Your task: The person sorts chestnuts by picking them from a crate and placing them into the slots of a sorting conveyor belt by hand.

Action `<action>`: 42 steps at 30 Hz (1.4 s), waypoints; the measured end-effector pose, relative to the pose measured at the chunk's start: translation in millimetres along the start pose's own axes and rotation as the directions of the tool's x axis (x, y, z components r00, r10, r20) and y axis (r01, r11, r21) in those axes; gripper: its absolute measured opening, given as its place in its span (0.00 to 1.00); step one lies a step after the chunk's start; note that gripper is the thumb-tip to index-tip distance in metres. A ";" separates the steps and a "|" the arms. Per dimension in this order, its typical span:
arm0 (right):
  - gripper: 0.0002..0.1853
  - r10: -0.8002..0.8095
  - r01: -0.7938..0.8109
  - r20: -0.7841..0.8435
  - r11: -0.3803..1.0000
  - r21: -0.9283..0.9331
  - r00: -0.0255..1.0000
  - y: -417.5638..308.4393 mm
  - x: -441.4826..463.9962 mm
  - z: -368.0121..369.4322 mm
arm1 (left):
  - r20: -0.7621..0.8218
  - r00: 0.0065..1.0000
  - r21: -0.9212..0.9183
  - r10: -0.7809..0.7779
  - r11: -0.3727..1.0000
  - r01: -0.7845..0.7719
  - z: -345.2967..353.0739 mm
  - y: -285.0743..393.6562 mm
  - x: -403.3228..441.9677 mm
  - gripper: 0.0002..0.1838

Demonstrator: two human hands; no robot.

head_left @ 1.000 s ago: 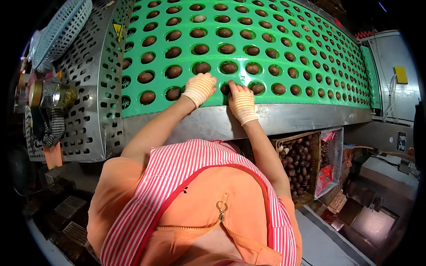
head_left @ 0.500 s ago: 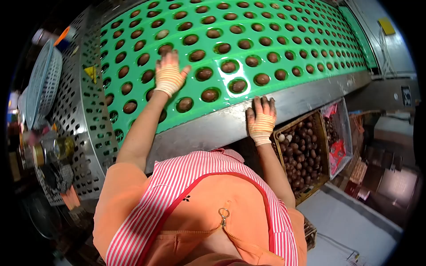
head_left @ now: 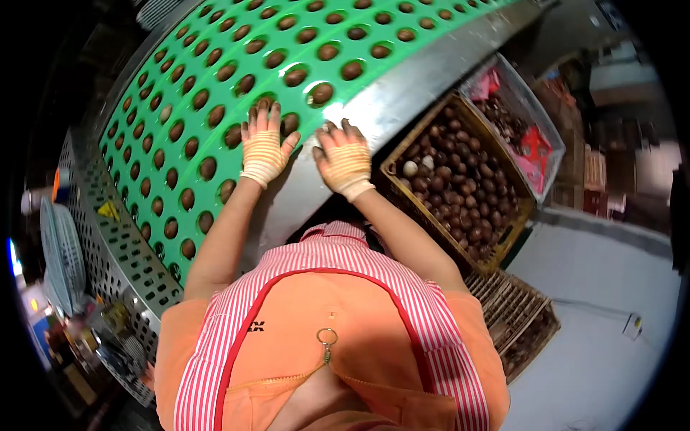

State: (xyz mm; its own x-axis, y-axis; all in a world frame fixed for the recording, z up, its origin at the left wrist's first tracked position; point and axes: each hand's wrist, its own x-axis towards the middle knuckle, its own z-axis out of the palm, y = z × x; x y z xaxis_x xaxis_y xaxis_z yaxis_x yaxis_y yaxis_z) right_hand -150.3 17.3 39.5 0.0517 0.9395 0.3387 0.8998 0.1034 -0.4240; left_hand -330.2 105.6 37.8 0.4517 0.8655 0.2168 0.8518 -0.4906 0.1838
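Note:
Rows of dark brown eggs sit in the oval pockets of a green tray surface (head_left: 291, 100). My left hand (head_left: 264, 147), in a striped glove with bare fingertips, lies spread at the tray's near edge, its fingertips beside a brown egg (head_left: 290, 123). On the metal rim (head_left: 402, 90) rests my right hand (head_left: 343, 156), gloved the same way, with its fingers apart and nothing in it. One pale egg (head_left: 166, 113) stands out among the brown ones toward the left.
Right of my right hand is a yellow crate (head_left: 514, 233) full of brown eggs. Beyond it stands a grey bin (head_left: 553, 136) with red plastic. A slatted crate (head_left: 514, 309) is lower right. Perforated metal (head_left: 129, 262) and a blue basket (head_left: 63, 248) are at left.
The view has turned toward the right, bringing the egg crate nearer the middle. My left hand has come back from farther over the tray to its near edge, closer to my right hand.

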 end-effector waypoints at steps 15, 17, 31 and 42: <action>0.31 0.665 -0.668 -0.076 0.743 -0.037 0.743 135.0 -195.1 -171.8 | -0.107 0.991 0.079 0.086 0.994 -0.078 19.8 23.6 11.9 0.29; 0.37 0.803 -0.798 -0.059 0.575 -0.183 0.592 155.8 -239.4 -200.5 | -0.185 0.976 0.025 0.119 0.993 -0.116 18.5 31.8 11.7 0.29; 0.40 0.924 -0.922 0.206 0.355 -0.156 0.321 205.1 -240.5 -194.0 | 0.558 0.399 -0.696 0.728 0.672 -0.253 62.2 317.7 -5.1 0.42; 0.42 0.927 -0.895 0.151 0.275 0.350 0.344 210.0 -195.1 -139.1 | 0.657 0.381 -0.691 0.651 0.722 -0.040 118.0 337.5 -3.8 0.64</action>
State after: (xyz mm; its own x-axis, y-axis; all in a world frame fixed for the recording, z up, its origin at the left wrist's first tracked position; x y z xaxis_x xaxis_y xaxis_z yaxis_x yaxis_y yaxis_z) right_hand 88.9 -189.8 1.2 0.7861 0.4681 -0.4036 0.0491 -0.6983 -0.7141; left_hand -13.2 -51.3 -14.1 0.9006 0.0773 -0.4278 0.4130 -0.4592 0.7865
